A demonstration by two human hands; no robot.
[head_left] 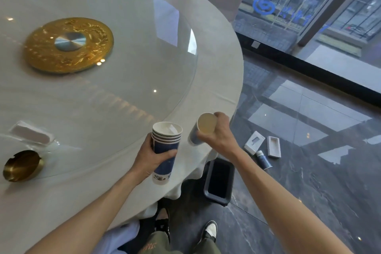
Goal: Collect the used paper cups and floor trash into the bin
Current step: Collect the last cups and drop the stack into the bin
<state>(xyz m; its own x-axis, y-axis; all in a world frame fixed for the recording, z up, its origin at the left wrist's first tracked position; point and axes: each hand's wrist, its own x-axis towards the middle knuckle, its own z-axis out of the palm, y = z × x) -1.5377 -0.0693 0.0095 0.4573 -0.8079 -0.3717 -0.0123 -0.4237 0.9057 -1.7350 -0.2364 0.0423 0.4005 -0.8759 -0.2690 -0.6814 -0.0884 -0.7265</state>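
1. A round bench [216,51] with a white cloth and a glass turntable [123,47] on top stands on a dark, shiny stone floor [309,181], near big windows.
2. A gold disc [69,44] lies in the middle of the turntable; a brass ashtray [21,165] and a white holder [31,135] are near the left edge of the bench.
3. The left hand [150,156] is above the near edge of the bench, and its fingers are wrapped around a stack of paper cups [166,150], blue and white, held upright with the opening up.
4. The right hand [219,133] is just beside it, over the right edge of the bench; its fingers are clenched around a single paper cup [203,129], tilted so its opening faces the camera.
5. A dark bin [219,181] stands on the floor below the right hand, partly under the hanging cloth.
6. On the floor, to the right of the bin, lie a blue cup [263,160] on its side, a white box [254,142] and a white tray [274,146], close together.
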